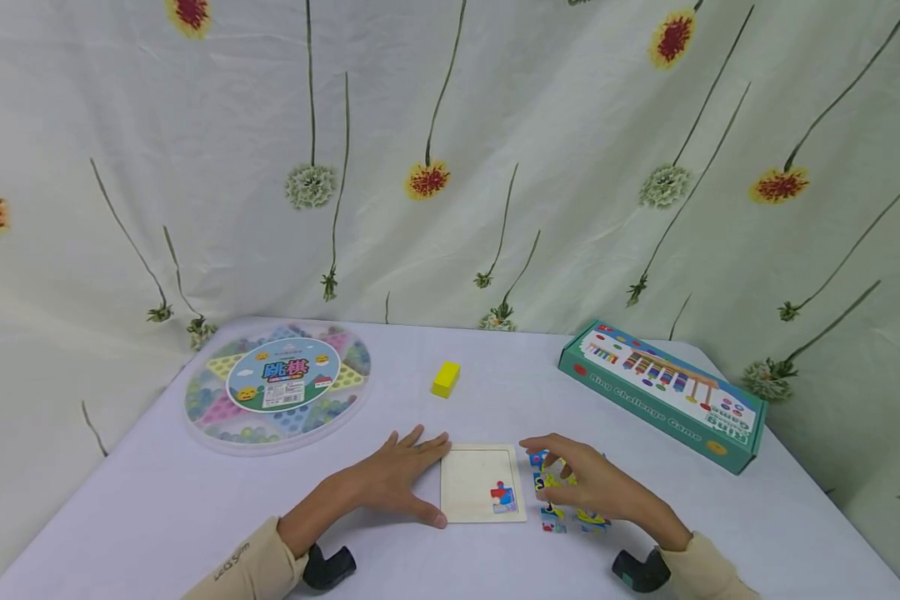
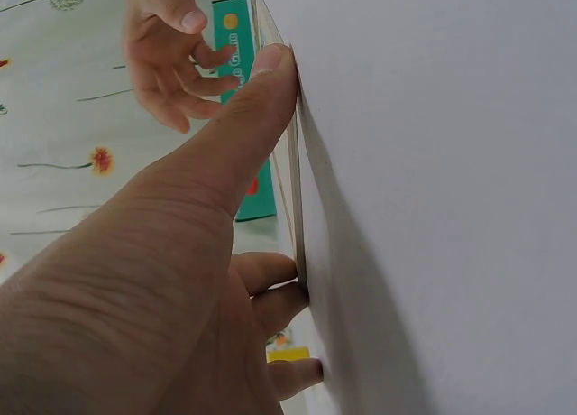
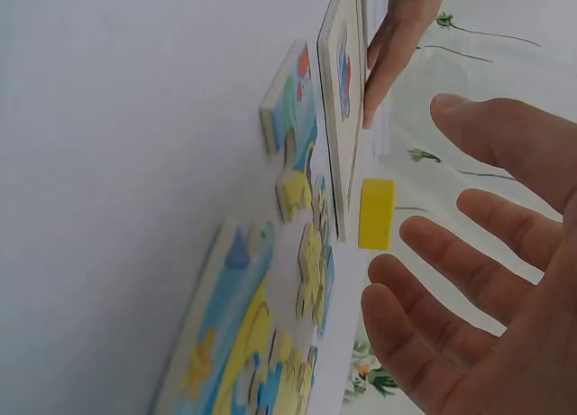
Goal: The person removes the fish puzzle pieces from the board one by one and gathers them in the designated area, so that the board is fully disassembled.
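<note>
A square wooden puzzle board (image 1: 467,477) lies flat on the table, one jigsaw piece (image 1: 504,498) inside its lower right corner. My left hand (image 1: 393,477) has its fingers spread along the board's left side; the thumb touches the near left corner and fingertips touch farther up that edge. Over several loose puzzle pieces (image 1: 553,520) just right of the board hovers my right hand (image 1: 596,482). Its fingers are loosely bent with nothing between them, as the right wrist view shows. That hand partly covers the pieces in the head view; some wooden pieces (image 3: 290,104) show blue and yellow printing.
A small yellow block (image 1: 446,379) lies beyond the board. At the back left is a round Chinese checkers set (image 1: 352,404) in clear packaging. A green Ring Challenge Game box (image 1: 660,400) sits at the back right. Flowered cloth (image 1: 420,250) hangs behind the table.
</note>
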`<move>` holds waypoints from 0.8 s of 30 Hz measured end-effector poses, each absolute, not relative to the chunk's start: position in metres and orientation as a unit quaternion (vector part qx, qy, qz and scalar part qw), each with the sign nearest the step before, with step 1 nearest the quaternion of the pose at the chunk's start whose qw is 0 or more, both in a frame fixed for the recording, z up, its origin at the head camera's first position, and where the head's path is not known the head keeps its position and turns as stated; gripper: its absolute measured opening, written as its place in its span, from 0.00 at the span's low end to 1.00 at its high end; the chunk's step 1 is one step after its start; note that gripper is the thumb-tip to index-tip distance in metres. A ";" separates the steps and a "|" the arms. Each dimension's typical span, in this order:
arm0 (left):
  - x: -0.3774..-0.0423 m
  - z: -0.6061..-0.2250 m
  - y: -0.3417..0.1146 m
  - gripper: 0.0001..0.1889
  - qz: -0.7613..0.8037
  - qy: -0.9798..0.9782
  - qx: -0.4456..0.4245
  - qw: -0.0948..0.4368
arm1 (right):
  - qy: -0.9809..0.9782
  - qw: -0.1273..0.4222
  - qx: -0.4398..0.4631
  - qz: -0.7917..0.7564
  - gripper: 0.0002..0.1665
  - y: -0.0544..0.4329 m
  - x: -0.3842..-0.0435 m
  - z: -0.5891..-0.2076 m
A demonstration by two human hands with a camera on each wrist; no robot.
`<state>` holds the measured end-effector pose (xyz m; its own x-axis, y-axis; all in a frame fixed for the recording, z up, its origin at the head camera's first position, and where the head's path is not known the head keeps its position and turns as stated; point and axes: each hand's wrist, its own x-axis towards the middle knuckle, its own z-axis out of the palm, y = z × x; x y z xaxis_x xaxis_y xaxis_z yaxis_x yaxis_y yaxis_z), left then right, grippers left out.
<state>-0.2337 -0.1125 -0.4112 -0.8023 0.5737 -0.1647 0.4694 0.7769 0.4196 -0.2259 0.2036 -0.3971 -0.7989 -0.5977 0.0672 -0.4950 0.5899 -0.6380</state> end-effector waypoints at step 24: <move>-0.236 -0.415 -0.112 0.55 0.168 0.935 0.276 0.147 | 0.877 0.136 -0.340 -0.312 0.34 0.176 -0.234 -0.405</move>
<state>-0.2363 -0.1125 -0.4153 -0.8049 0.5648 -0.1817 0.4661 0.7914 0.3955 -0.2342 0.1762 -0.4055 -0.7316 -0.6812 -0.0266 -0.5117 0.5745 -0.6388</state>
